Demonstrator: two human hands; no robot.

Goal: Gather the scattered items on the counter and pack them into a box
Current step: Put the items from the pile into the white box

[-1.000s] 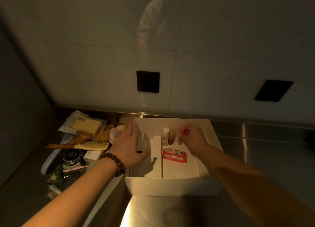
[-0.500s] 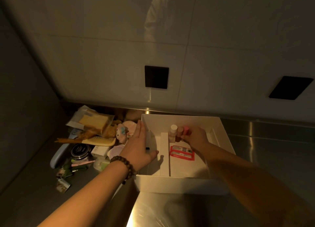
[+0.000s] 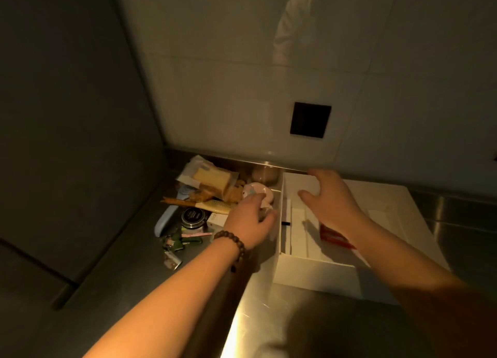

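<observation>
A white box (image 3: 309, 273) with inner dividers stands on the steel counter, and a red packet (image 3: 332, 236) lies in it. My right hand (image 3: 330, 204) hovers over the box's back left part, fingers spread and holding nothing; it hides the small bottles. My left hand (image 3: 250, 219), with a bead bracelet at the wrist, is just left of the box wall over the pile of scattered items. Its fingers curl around a pale round item (image 3: 266, 200).
In the corner left of the box lie a comb (image 3: 215, 205), a black round tin (image 3: 192, 217), a yellow wrapped item (image 3: 212, 178), a small white carton (image 3: 216, 219), a blue item (image 3: 164, 220) and green packets (image 3: 174, 243). A dark side wall stands at left.
My left hand left the box wall and moved left onto the pile. My right hand let go of the pink-capped bottle, rose and spread. The view swung left.
</observation>
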